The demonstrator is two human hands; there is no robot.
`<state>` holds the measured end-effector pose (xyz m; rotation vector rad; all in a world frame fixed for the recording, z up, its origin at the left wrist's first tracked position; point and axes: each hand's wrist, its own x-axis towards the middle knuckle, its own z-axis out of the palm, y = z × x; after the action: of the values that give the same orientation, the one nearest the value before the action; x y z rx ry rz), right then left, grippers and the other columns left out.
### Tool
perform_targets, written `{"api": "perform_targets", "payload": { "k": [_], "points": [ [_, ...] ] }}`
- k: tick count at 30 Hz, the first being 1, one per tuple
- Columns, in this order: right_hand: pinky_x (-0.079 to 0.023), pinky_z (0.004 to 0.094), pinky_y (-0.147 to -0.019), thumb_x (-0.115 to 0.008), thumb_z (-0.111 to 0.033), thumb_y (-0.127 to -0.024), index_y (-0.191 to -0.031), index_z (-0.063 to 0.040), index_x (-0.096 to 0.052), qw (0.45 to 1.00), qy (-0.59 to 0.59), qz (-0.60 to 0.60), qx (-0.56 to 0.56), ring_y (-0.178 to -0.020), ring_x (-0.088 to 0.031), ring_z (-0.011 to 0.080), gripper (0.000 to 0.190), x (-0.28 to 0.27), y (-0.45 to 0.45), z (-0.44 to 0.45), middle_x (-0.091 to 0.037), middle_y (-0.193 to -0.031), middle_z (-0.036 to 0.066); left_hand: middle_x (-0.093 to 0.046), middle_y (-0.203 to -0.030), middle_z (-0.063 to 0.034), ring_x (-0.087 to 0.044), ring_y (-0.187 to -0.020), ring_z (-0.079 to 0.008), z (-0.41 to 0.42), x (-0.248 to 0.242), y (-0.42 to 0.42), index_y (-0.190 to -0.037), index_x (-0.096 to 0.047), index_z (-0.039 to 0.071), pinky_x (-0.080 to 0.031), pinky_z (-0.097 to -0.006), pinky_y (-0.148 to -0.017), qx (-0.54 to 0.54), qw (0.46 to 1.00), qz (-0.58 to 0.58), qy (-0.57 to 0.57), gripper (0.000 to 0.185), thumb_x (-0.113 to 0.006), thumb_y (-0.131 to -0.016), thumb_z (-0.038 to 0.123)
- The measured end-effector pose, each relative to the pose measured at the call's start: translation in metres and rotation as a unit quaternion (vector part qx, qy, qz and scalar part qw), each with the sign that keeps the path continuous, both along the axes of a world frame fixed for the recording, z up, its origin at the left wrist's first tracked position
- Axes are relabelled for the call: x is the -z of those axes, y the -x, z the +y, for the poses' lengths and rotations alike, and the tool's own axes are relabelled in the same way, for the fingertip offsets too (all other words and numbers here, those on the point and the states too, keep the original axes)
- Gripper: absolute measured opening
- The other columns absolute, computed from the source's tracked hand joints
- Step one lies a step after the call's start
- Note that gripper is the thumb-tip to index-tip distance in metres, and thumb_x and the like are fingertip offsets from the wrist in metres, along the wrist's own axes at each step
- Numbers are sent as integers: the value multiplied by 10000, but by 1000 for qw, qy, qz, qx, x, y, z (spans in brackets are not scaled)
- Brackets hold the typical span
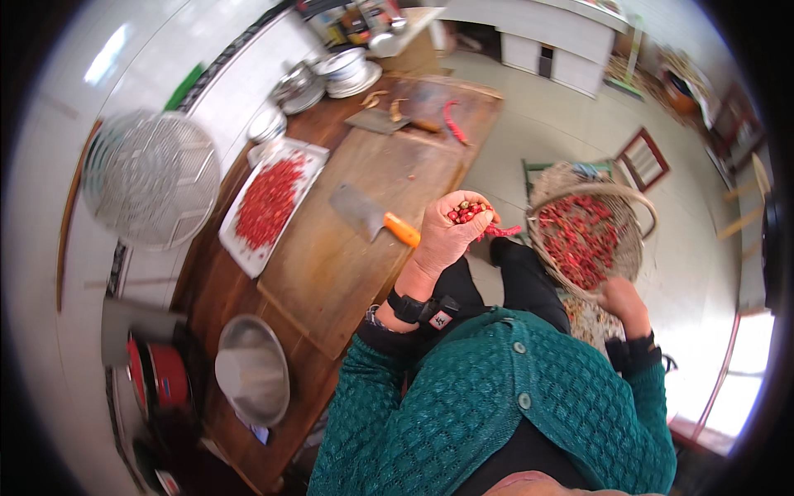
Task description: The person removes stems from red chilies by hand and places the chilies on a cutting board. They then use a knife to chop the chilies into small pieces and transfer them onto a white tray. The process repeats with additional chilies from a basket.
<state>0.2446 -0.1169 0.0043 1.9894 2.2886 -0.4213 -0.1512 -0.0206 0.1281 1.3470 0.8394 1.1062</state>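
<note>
My left hand (pixel 458 226) is closed around a bunch of red chili peppers (pixel 469 212), their cut or stem ends facing up and one tip sticking out to the right. My right hand (pixel 622 301) is blurred at the near rim of a wicker basket (pixel 639 248); its fingers are not clear. Inside the basket lie many red chilies (pixel 580 239). A cleaver (pixel 372 214) with an orange handle rests on the wooden cutting board (pixel 322 273), left of my left hand. Beyond the board's near-left side, a white tray (pixel 251 263) holds chopped red chili (pixel 270 201).
A metal bowl (pixel 253 372) stands on the wooden table (pixel 304 403). One red chili (pixel 454 124) lies near the table's far end, by a second blade (pixel 377 121). Stacked pots (pixel 298 87) line the wall. A small wooden chair (pixel 644 160) is behind the basket.
</note>
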Motion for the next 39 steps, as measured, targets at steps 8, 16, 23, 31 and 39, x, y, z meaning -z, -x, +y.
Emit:
{"api": "perform_targets", "payload": {
  "k": [8, 16, 23, 31, 39],
  "points": [
    [-491, 451, -747, -613, -72, -761, -871, -31, -635, 969, -89, 211, -96, -843, -605, 399, 120, -15, 71, 49, -620, -863, 189, -700, -832, -131, -664, -716, -172, -49, -17, 118, -959, -657, -32, -526, -286, -662, -263, 903, 273, -200, 131, -647, -830, -11],
    [-496, 452, -709, -571, -103, -826, -875, -8, -647, 882, -2, 322, -344, -809, -614, 411, 131, -79, 252, 121, -634, -829, 217, -586, -731, -113, -586, -755, -279, -50, 54, 250, -759, -570, 79, -443, -419, -709, -310, 509, 760, -262, 25, -582, -776, 94],
    [-509, 455, -716, -557, -129, -853, -858, -16, -663, 876, -10, 326, -355, -802, -633, 398, 155, -82, 347, 148, -643, -828, 212, -597, -777, -119, -577, -784, -290, -18, 131, 285, -792, -588, 71, -445, -434, -739, -372, 507, 750, -205, 67, -607, -781, 134],
    [-511, 472, -720, -577, -153, -856, -996, -23, -602, 904, -116, 293, -290, -815, -631, 415, 193, -55, 393, 163, -634, -874, 206, -523, -982, -173, -467, -993, -329, -27, 128, 262, -934, -542, 32, -363, -468, -901, -408, 656, 627, -101, 383, -711, -806, 350],
    [-518, 481, -739, -646, -174, -756, -980, 70, -533, 946, -91, 173, -260, -801, -632, 432, 350, -32, 433, 189, -614, -824, 258, -450, -1091, -206, -424, -1052, -367, -38, 116, 253, -1183, -443, -50, -340, -494, -951, -383, 696, 599, -101, 541, -660, -805, 270]
  ]
}}
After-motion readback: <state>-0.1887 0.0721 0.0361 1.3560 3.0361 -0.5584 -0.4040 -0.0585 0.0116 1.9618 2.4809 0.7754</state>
